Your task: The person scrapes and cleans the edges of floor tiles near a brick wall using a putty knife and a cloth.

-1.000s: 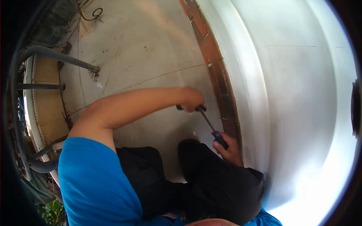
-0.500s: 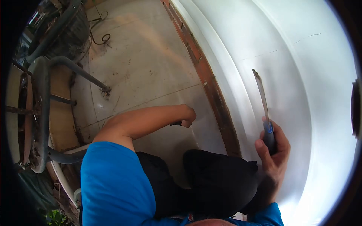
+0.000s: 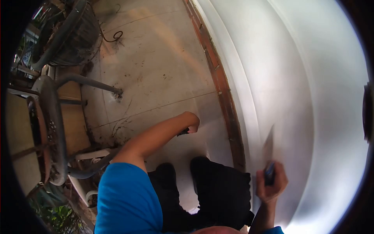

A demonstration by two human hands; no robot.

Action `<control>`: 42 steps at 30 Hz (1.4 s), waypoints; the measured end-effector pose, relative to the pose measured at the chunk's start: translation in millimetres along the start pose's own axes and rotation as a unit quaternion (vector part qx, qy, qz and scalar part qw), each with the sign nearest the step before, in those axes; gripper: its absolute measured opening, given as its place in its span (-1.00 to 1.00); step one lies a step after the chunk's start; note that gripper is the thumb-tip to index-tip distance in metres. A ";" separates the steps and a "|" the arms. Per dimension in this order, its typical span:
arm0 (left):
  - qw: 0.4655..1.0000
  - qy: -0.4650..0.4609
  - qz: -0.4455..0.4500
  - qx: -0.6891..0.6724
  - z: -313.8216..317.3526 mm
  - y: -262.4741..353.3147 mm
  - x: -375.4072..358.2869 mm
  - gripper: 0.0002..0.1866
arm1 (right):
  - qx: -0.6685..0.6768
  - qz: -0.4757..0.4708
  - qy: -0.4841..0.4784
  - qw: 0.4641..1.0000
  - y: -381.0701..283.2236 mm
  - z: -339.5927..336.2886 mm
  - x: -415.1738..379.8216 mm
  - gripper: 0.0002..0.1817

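Head view, nearest first: black trousers point(image 3: 224, 195) fill the lower middle, between a blue sleeve point(image 3: 126, 199) and the right forearm. The right hand point(image 3: 272, 183) is closed around the dark handle point(image 3: 269, 175) of a flat-bladed tool, which is in front of the white wall point(image 3: 331, 85). Gripping only the handle seems meant to leave the thin blade point(image 3: 268, 144) free, pointing away from the body. The blade is blurred, and I cannot tell whether it touches the wall. The left hand point(image 3: 191, 121) hangs over the floor point(image 3: 152, 85), fingers curled, with a small dark thing point(image 3: 183, 132) showing under its edge; whether it is clamped there is hidden. Beyond the hands, a reddish brick strip point(image 3: 214, 70) runs along the foot of the wall, perhaps as its edging. To the left, a bent metal tube point(image 3: 91, 81) reaches the floor, likely as a support. Farther off sits a big dark pot point(image 3: 78, 46), near a curled wire point(image 3: 117, 35).
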State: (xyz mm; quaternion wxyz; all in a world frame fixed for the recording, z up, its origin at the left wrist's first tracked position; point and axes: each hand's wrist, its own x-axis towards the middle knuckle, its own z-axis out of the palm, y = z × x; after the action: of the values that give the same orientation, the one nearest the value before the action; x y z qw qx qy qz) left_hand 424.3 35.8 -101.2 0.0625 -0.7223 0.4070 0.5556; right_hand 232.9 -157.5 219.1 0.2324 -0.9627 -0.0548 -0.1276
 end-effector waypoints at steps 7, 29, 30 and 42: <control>0.968 0.044 -0.058 -0.241 -0.6 31.9 -106.7 -0.62 | 0.040 0.055 -0.054 0.996 1.3 -6.6 8.7 -0.62; 0.745 0.246 -0.123 -0.608 24.2 254.1 -391.3 -0.37 | 0.085 0.090 -0.349 0.929 -104.5 -231.3 29.8 -0.71; 0.750 0.239 -0.126 -0.603 17.6 254.1 -399.3 -0.36 | 0.087 0.087 -0.346 0.930 -106.4 -240.1 31.0 -0.71; 0.810 0.246 -0.101 -0.522 -125.6 189.1 -467.5 -0.55 | 0.124 0.040 -0.305 0.943 -134.0 -301.1 127.6 -0.76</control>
State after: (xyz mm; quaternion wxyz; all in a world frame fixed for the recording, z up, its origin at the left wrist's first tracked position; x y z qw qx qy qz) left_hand 370.5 85.0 413.4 -0.3707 -0.7957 -0.0183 0.4786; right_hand 267.2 -171.9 570.5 0.3272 -0.9204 -0.0998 0.1892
